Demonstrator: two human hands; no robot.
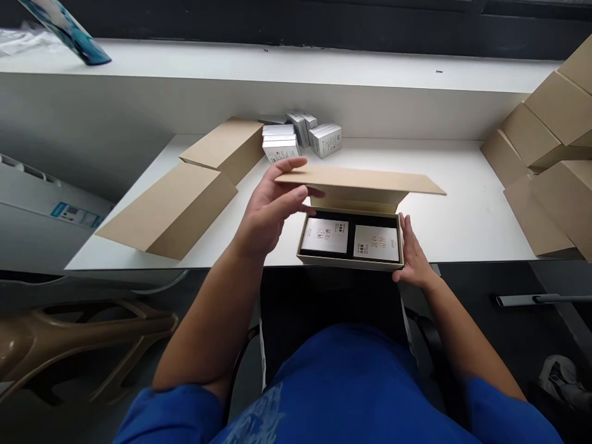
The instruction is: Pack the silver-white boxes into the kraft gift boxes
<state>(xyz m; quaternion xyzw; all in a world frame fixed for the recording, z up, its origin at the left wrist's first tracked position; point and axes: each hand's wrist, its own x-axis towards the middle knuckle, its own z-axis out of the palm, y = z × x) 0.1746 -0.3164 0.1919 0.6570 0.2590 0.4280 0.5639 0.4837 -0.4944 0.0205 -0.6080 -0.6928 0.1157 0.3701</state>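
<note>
An open cardboard gift box (351,262) lies at the table's front edge, before my body. Two white printed cartons, a left one (325,235) and a right one (376,243), sit side by side in its black insert. The hinged tan lid (361,179) is raised over the back of the box. My left hand (272,209) is closed on the lid's left end, fingers above and thumb lower. Against the box's right side, my right hand (413,254) holds it, fingers along the wall and thumb near the front corner.
Two closed tan boxes, a near one (169,206) and a far one (226,145), lie left on the white table (462,216). Several small white cartons (280,142) stand behind. More tan boxes (557,111) are stacked at right. A brown chair (83,333) is at lower left.
</note>
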